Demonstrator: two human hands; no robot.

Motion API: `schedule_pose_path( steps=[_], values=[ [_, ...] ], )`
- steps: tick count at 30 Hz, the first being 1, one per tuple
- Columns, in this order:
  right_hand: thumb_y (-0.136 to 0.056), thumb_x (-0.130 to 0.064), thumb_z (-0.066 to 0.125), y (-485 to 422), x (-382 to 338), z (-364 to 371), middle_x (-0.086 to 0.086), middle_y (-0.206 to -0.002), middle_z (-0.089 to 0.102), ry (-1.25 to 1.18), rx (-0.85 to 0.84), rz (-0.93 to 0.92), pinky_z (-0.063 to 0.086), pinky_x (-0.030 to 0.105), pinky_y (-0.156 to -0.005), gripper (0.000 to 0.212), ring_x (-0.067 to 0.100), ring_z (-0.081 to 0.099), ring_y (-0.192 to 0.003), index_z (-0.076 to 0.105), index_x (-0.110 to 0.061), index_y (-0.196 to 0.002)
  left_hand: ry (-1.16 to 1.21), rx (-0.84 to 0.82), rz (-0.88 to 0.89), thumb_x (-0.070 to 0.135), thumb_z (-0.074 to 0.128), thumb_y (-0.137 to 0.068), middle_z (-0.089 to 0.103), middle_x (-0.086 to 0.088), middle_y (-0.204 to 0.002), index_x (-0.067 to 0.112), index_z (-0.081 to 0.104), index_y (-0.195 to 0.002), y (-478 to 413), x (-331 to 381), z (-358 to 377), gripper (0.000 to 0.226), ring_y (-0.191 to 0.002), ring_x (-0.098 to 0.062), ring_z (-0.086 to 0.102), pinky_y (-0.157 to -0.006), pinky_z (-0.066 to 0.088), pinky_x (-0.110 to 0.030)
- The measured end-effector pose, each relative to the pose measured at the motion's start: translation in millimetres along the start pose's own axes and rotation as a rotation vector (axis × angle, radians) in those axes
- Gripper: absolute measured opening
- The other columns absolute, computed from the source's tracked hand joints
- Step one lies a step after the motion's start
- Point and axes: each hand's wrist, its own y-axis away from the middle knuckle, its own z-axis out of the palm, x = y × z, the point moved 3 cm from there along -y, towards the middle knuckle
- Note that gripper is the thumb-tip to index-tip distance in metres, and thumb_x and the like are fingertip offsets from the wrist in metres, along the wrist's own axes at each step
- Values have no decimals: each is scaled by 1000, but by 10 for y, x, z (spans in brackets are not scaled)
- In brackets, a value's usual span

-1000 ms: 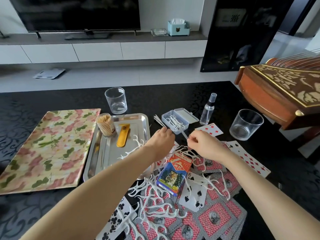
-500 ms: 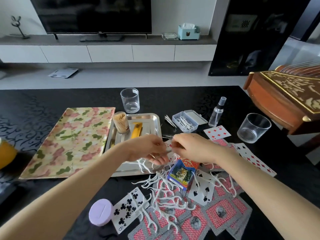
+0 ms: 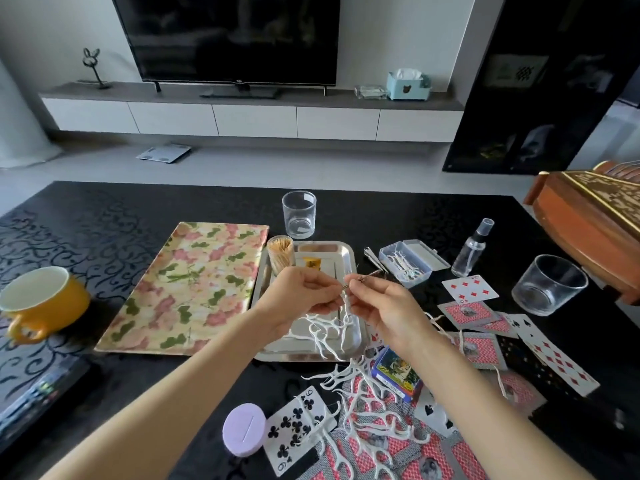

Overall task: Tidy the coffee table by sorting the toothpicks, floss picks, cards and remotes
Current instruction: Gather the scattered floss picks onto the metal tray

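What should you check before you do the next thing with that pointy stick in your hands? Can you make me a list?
1. Grip on the thin metal pick: the left hand and right hand both pinch it above the tray. Ok.
2. Clear box ready: its lid is open. Ok.
3. Toothpick jar safe: it stands upright on the tray. Ok.
4. Loose floss picks tidied: many lie on the tray and over the cards. Not ok.
5. Where the metal pick belongs: cannot tell.
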Motion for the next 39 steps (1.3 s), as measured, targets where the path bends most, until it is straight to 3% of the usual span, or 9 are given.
schedule_pose_path(
  steps=[9, 12, 18, 22, 27, 32, 35, 37, 39],
  values=[
    [-87, -10, 64, -144, 69, 196, 6, -69, 69, 274, 148, -131, 51, 24, -64, 11, 12, 62, -64, 70, -2, -82, 228, -23, -177, 9, 64, -86, 72, -8, -76, 4, 71, -85, 1, -124, -212, 8, -66, -10, 67, -64, 57, -20],
    [-89, -9, 62, -227, -56, 191, 7, -70, 68, 312, 197, -192, 53, 22, -63, 12, 12, 62, -64, 69, -1, -84, 282, 132, -150, 11, 64, -87, 72, -12, -83, 2, 69, -90, -69, -195, -455, 11, -70, -16, 68, -65, 58, -22],
    [-90, -14, 61, -321, -211, 52, 1, -66, 68, 531, 282, -311, 50, 20, -61, 16, 7, 60, -59, 68, -10, -76, -320, 483, 48, 12, 64, -85, 67, -4, -72, 12, 68, -77, -130, -264, -855, 9, -65, -14, 58, -68, 52, -28],
    [-90, -17, 62, -331, -170, -9, 1, -66, 68, 647, 373, -377, 53, 24, -63, 21, 8, 59, -58, 66, -14, -69, -781, 435, 155, 18, 57, -90, 59, 2, -62, 13, 66, -74, -217, -266, -670, 19, -55, -11, 51, -49, 41, -18],
    [-90, -14, 61, -385, -98, -19, 1, -66, 67, 590, 463, -384, 56, 32, -70, 26, 13, 61, -63, 65, -15, -64, -1103, 434, 38, 45, 54, -90, 62, -6, -79, 6, 61, -82, -537, -413, -189, 40, -70, -19, 58, -58, 48, -28],
    [-90, -15, 61, -370, -39, -74, 1, -68, 68, 565, 471, -331, 56, 29, -69, 22, 13, 62, -65, 66, -14, -68, -1049, 532, -54, 28, 62, -88, 63, -12, -97, 1, 62, -98, -774, -496, -4, 28, -89, -25, 60, -75, 54, -33],
    [-90, -14, 61, -335, -43, -104, 1, -68, 68, 553, 460, -312, 56, 26, -68, 20, 12, 62, -64, 66, -14, -71, -907, 536, -68, 16, 57, -89, 67, -10, -79, 4, 64, -75, -823, -517, -49, 20, -69, -22, 60, -58, 51, -30],
    [-91, -13, 60, -307, -55, -120, 0, -67, 67, 551, 454, -309, 56, 26, -69, 22, 12, 62, -65, 66, -15, -70, -749, 472, -72, 28, 59, -89, 59, -3, -56, 8, 59, -56, -771, -458, -70, 39, -48, -15, 51, -43, 38, -22],
    [-91, -13, 60, -279, -75, -117, 0, -68, 67, 564, 435, -322, 56, 26, -69, 22, 12, 63, -66, 65, -16, -69, -607, 377, -68, 35, 63, -86, 51, 0, -50, 11, 58, -51, -669, -346, -82, 43, -44, -12, 42, -46, 35, -20]
  ],
)
